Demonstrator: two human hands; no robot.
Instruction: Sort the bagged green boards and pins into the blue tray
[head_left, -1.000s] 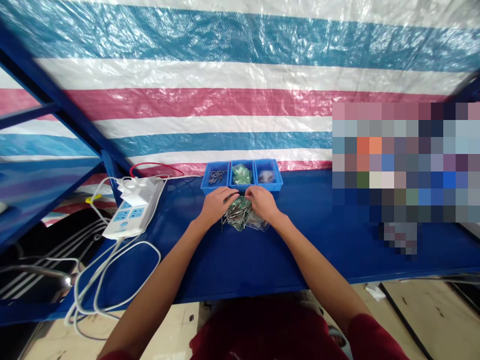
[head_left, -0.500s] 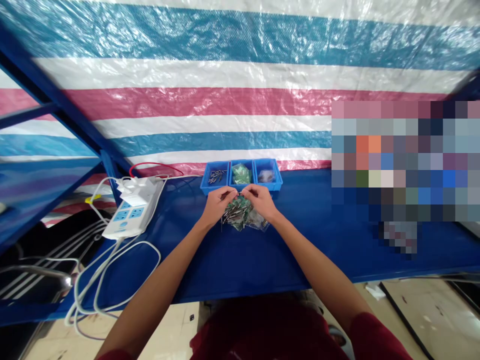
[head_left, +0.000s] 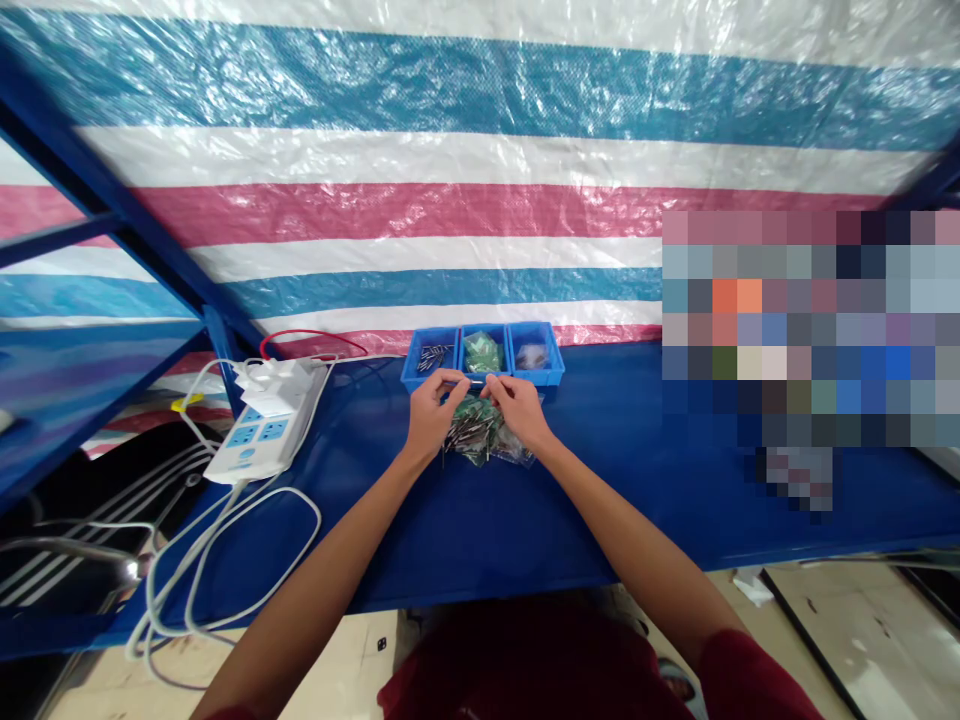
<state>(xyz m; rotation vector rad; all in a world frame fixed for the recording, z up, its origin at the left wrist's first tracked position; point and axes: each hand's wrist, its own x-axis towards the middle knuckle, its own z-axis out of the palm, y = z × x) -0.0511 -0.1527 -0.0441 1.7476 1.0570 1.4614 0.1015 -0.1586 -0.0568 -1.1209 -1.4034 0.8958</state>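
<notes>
On the blue table (head_left: 480, 535), a messy pile of thin metal bits (head_left: 469, 432) lies near me. By its far edge, my left hand (head_left: 430, 412) and right hand (head_left: 523, 408) pinch a tiny thin stick (head_left: 478, 381) between them. Three blue boxes (head_left: 541, 378) sit behind.

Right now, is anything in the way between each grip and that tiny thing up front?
No, nothing visible is in the way: the thin metal-looking piece is held between the left grip and the right grip. The pile of metal pieces shows below it in view; the three blue bins stand behind.
</notes>
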